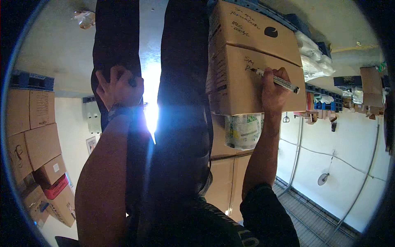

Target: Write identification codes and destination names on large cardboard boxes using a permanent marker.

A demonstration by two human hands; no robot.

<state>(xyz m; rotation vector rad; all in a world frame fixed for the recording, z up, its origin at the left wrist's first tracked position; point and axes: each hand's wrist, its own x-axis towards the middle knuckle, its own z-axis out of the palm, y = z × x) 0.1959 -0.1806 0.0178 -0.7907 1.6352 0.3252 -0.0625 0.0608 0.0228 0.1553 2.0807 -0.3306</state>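
Note:
My right hand (pixel 275 89) holds a marker pen (pixel 277 81) with a white, printed barrel. Its tip touches a cardboard box (pixel 237 92), at the end of a short line of black handwriting. Against this box sits another cardboard box (pixel 247 27), which bears handwriting and a black printed mark. My left hand (pixel 120 88) rests on the leg of my dark trousers (pixel 115 37), fingers spread and bent, holding nothing.
The picture appears upside down, with floor at the top. A plastic-wrapped roll or tub (pixel 243 131) is beside the boxes. Stacked cartons (pixel 43 142) stand at left on a blue pallet (pixel 32 81). Clear plastic wrap (pixel 314 58) lies at right. Bright light glares between my legs.

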